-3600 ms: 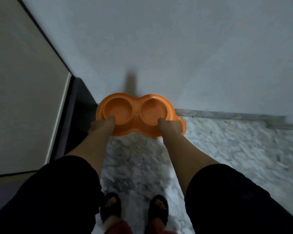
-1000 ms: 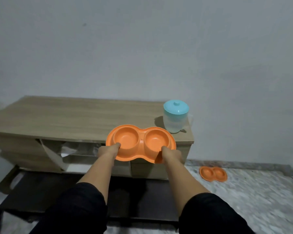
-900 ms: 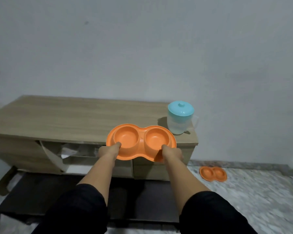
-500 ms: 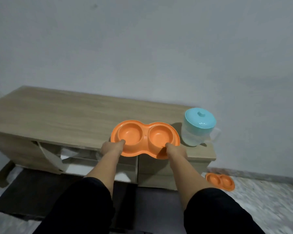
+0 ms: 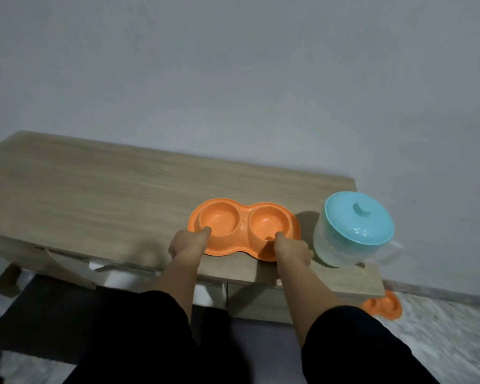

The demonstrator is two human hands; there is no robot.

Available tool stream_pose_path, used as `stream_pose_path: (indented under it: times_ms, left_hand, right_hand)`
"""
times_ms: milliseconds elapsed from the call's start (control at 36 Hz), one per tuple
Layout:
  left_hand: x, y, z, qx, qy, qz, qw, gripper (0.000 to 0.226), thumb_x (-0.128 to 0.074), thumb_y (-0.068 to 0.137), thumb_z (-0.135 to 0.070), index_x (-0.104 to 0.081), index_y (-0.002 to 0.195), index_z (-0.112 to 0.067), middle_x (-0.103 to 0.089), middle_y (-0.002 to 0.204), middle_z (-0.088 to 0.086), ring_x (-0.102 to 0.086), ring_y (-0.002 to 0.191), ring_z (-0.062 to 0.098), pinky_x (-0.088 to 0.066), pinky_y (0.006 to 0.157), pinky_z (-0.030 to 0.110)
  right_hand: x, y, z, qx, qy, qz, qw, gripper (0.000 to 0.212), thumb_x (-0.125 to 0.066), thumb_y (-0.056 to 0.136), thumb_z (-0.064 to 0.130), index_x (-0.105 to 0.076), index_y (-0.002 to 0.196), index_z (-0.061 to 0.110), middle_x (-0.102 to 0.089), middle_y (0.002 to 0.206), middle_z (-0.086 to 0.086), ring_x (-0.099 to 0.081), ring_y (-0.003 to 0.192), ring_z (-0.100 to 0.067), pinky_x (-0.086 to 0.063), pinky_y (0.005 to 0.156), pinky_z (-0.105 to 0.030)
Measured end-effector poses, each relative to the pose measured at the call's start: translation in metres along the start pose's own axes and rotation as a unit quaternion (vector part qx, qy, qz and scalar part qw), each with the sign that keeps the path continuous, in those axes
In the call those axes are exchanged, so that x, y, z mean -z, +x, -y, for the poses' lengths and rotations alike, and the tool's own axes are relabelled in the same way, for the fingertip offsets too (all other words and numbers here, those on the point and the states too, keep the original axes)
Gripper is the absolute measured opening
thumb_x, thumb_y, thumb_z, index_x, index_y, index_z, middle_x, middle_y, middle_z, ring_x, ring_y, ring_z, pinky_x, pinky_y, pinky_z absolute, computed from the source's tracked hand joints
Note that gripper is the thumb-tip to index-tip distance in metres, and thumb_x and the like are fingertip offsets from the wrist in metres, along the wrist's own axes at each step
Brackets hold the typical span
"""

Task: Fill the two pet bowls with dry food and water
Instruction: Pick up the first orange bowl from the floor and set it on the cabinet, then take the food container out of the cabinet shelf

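Observation:
An orange double pet bowl with two empty round wells rests on the wooden cabinet top near its front right. My left hand grips its near left rim, thumb over the edge. My right hand grips the near right rim the same way. A clear pitcher with a teal lid stands just right of the bowl. A second orange double bowl lies on the floor, partly hidden by the cabinet's right end.
A plain grey wall rises behind the cabinet. Below the top, an open drawer or shelf with white contents shows. Marble floor stretches to the right. My dark sleeves fill the bottom of the view.
I carried the orange bowl from the floor to the cabinet. Over the last second it came down onto the top beside the pitcher, both hands still on it.

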State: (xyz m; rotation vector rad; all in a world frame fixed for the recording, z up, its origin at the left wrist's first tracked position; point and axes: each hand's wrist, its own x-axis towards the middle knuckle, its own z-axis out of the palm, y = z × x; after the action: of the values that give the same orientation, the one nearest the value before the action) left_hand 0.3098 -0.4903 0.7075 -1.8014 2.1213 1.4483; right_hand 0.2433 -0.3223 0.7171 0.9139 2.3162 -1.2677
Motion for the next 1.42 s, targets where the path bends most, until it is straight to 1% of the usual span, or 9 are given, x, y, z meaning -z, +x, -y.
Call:
stream_pose_path:
  times_ms: [361, 500, 611, 750, 861, 944, 1111, 1250, 1417]
  left_hand:
    - [-0.008, 0.017, -0.003, -0.020, 0.032, 0.005, 0.999, 0.063, -0.066, 0.078, -0.053, -0.061, 0.115, -0.003, -0.067, 0.109, 0.016, -0.063, 0.102, 0.034, -0.046, 0.073, 0.032]
    - [-0.007, 0.021, 0.007, -0.053, 0.052, 0.001, 0.997, 0.072, -0.054, 0.085, -0.061, -0.057, 0.121, 0.001, -0.063, 0.119, 0.019, -0.057, 0.114, 0.037, -0.042, 0.079, 0.033]
    - [0.000, 0.013, 0.020, -0.079, 0.045, -0.025, 0.996, 0.062, -0.041, 0.097, -0.044, -0.046, 0.131, 0.008, -0.050, 0.135, 0.026, -0.046, 0.127, 0.041, -0.038, 0.100, 0.039]
    - [0.017, 0.002, 0.058, -0.218, 0.137, 0.027, 0.966, 0.043, -0.044, 0.095, -0.023, -0.050, 0.130, 0.001, -0.048, 0.133, 0.023, -0.045, 0.124, 0.037, -0.037, 0.102, 0.039]
    - [0.035, -0.004, 0.091, -0.406, 0.273, 0.091, 0.867, 0.046, -0.044, 0.095, -0.012, -0.041, 0.139, 0.000, -0.037, 0.144, 0.017, -0.037, 0.134, 0.030, -0.026, 0.112, 0.030]
    - [0.045, -0.001, 0.113, -0.450, 0.350, 0.139, 0.810, 0.059, -0.041, 0.097, -0.010, -0.020, 0.152, -0.006, -0.014, 0.160, 0.008, -0.014, 0.148, 0.021, -0.012, 0.120, 0.027]
    - [0.053, 0.009, 0.115, -0.414, 0.422, 0.190, 0.784, 0.072, -0.036, 0.094, -0.005, 0.000, 0.155, -0.021, 0.010, 0.162, -0.008, 0.007, 0.149, 0.009, -0.004, 0.121, 0.039]
    - [0.056, 0.012, 0.112, -0.408, 0.437, 0.210, 0.774, 0.075, -0.036, 0.093, -0.003, 0.003, 0.155, -0.023, 0.013, 0.161, -0.011, 0.010, 0.149, 0.006, -0.006, 0.120, 0.039]
    - [0.053, 0.012, 0.115, -0.414, 0.446, 0.203, 0.767, 0.083, -0.042, 0.092, 0.000, 0.008, 0.154, -0.022, 0.019, 0.160, -0.012, 0.014, 0.148, 0.007, -0.007, 0.120, 0.040]
  right_hand:
    - [-0.008, 0.007, 0.000, 0.004, -0.030, -0.029, 0.999, 0.066, -0.058, 0.086, 0.042, -0.043, 0.134, -0.002, -0.034, 0.138, -0.017, -0.038, 0.125, -0.031, -0.043, 0.094, -0.040]
    - [-0.006, 0.003, -0.003, 0.021, -0.016, -0.028, 0.999, 0.067, -0.054, 0.089, 0.043, -0.040, 0.137, -0.001, -0.034, 0.140, -0.018, -0.039, 0.127, -0.032, -0.040, 0.099, -0.040]
    - [-0.002, -0.009, -0.021, 0.060, -0.007, -0.045, 0.997, 0.063, -0.049, 0.093, 0.035, -0.032, 0.141, -0.002, -0.032, 0.145, -0.021, -0.030, 0.135, -0.035, -0.031, 0.108, -0.039]
    - [-0.003, -0.039, -0.059, 0.129, -0.053, -0.080, 0.987, 0.044, -0.047, 0.094, 0.021, -0.042, 0.131, -0.002, -0.038, 0.136, -0.021, -0.036, 0.127, -0.034, -0.032, 0.102, -0.032]
    - [-0.017, -0.065, -0.099, 0.265, -0.191, -0.085, 0.941, 0.036, -0.050, 0.089, 0.020, -0.051, 0.121, 0.002, -0.045, 0.125, -0.015, -0.042, 0.119, -0.030, -0.036, 0.100, -0.035]
    - [-0.032, -0.080, -0.118, 0.343, -0.321, -0.044, 0.881, 0.037, -0.050, 0.090, 0.025, -0.053, 0.121, 0.004, -0.046, 0.124, -0.012, -0.043, 0.119, -0.029, -0.040, 0.097, -0.036]
    - [-0.063, -0.095, -0.126, 0.295, -0.453, 0.133, 0.830, 0.052, -0.055, 0.091, 0.026, -0.044, 0.138, 0.008, -0.024, 0.152, 0.001, -0.047, 0.128, -0.027, -0.041, 0.101, -0.036]
    - [-0.085, -0.098, -0.123, 0.327, -0.522, 0.123, 0.778, 0.060, -0.053, 0.092, 0.025, -0.032, 0.147, 0.013, 0.003, 0.161, 0.010, -0.045, 0.130, -0.022, -0.044, 0.099, -0.036]
    - [-0.099, -0.095, -0.117, 0.307, -0.625, 0.101, 0.710, 0.066, -0.050, 0.095, 0.029, -0.019, 0.151, 0.017, 0.009, 0.161, 0.000, -0.034, 0.136, -0.028, -0.044, 0.099, -0.045]
